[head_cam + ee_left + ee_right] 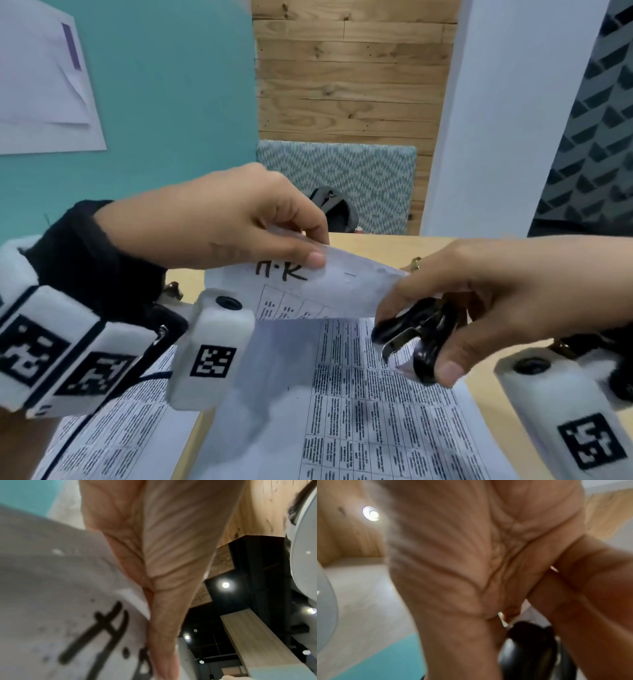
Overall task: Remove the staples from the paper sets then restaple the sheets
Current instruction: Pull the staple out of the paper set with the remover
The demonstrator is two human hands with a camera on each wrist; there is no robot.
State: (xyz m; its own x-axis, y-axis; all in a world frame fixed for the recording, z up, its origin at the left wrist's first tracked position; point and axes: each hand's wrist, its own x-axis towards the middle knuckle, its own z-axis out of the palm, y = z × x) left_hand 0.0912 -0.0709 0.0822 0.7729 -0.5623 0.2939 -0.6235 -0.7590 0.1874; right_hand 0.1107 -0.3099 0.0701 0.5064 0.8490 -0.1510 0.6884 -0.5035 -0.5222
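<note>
My left hand point(308, 246) pinches the top edge of a stapled paper set point(329, 284), lifted above the table, with handwritten letters near my thumb. A staple point(350, 274) shows in the lifted sheet's top margin, right of the letters. My right hand point(431, 329) grips a black staple remover point(411, 332), whose metal jaws point left, and it also holds the sheet's right corner. In the left wrist view, blurred paper point(68, 601) with dark writing lies against my palm point(163, 561). The remover point(529, 649) appears below my fingers in the right wrist view.
Printed table sheets point(376, 411) lie flat on the wooden table point(376, 243) under my hands. More printed pages point(109, 428) lie at the lower left. Beyond the far edge stand a patterned chair point(342, 178) and a dark bag point(335, 205).
</note>
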